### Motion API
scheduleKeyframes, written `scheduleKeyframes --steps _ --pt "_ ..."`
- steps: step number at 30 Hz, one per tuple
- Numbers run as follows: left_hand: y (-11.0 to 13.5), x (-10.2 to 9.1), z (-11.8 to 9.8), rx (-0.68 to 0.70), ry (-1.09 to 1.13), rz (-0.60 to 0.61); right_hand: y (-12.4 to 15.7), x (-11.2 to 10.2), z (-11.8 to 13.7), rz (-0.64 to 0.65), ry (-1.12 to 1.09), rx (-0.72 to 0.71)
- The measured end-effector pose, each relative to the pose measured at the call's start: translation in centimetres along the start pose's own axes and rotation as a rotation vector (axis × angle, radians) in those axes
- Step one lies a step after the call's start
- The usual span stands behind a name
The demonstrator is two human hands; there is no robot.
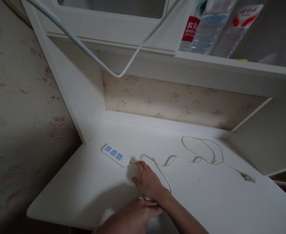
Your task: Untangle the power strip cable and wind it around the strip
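A white power strip (116, 155) with three blue sockets lies on the white desk, left of my hands. Beside its cord end is my right hand (149, 182), fingers stretched forward and thumb apart, with nothing clearly in its grasp. The right forearm crosses over my left hand (138, 211), which is lower and nearer to me. Its fingers look closed round a stretch of the pale power cord (166, 182), though the arm hides part of them. The cord winds to the right in loose loops and ends in a plug (247, 177).
White desk (206, 201) has a raised back edge and side panels. Over it, a shelf (230, 63) holds several plastic bottles (209, 29). A thick white cable (118, 75) hangs in front of the cabinet. Floral wallpaper (23, 123) covers the left wall.
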State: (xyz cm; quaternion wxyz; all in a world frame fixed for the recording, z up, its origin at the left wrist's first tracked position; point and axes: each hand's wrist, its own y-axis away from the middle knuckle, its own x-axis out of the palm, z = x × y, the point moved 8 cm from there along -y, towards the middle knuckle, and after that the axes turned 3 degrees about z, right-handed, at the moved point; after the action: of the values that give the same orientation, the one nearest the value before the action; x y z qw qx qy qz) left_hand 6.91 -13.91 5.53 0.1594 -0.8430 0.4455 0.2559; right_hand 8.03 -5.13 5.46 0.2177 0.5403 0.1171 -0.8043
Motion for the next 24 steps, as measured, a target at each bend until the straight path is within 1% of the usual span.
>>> scheduleKeyframes --steps 1,2,3,4,5,7,8,9,10,12,15,17,21,24 --pt "1.1 -1.8 0.5 -0.049 -0.051 -0.025 0.3 0.7 -0.9 0.038 -0.003 0.039" --pt "2.3 -4.1 1.5 -0.112 -0.135 -0.085 0.7 1.3 -1.7 0.075 0.009 0.067" --pt "3.5 -6.8 2.9 -0.182 -0.240 -0.172 1.1 1.8 -2.2 0.112 0.032 0.079" --pt "4.5 -9.2 4.3 -0.230 -0.349 -0.234 1.5 2.1 -2.5 0.152 0.059 0.075" --pt "5.4 -11.1 5.9 -0.267 -0.454 -0.266 1.9 2.4 -2.6 0.192 0.085 0.057" --pt "6.4 -14.0 9.2 -0.334 -0.614 -0.278 2.5 2.3 -2.4 0.255 0.135 0.011" --pt "6.6 -14.9 10.7 -0.365 -0.672 -0.271 2.8 2.1 -2.3 0.275 0.158 -0.006" --pt "6.5 -15.3 11.8 -0.378 -0.713 -0.248 3.0 1.7 -2.2 0.281 0.183 -0.020" --pt "6.4 -15.5 12.4 -0.375 -0.745 -0.237 3.2 1.2 -2.1 0.277 0.212 -0.034" --pt "5.7 -15.1 12.3 -0.345 -0.798 -0.214 3.6 0.0 -2.0 0.250 0.273 -0.067" --pt "4.5 -13.3 10.6 -0.276 -0.826 -0.171 4.2 -1.8 -1.6 0.203 0.340 -0.151" --pt "4.0 -11.9 9.5 -0.258 -0.795 -0.141 4.7 -3.0 -1.2 0.183 0.380 -0.228" --pt "3.6 -9.9 7.9 -0.263 -0.653 -0.134 5.9 -5.5 0.1 0.161 0.448 -0.407" --pt "3.3 -8.7 5.8 -0.187 -0.547 -0.135 6.9 -7.4 2.1 0.149 0.410 -0.557"
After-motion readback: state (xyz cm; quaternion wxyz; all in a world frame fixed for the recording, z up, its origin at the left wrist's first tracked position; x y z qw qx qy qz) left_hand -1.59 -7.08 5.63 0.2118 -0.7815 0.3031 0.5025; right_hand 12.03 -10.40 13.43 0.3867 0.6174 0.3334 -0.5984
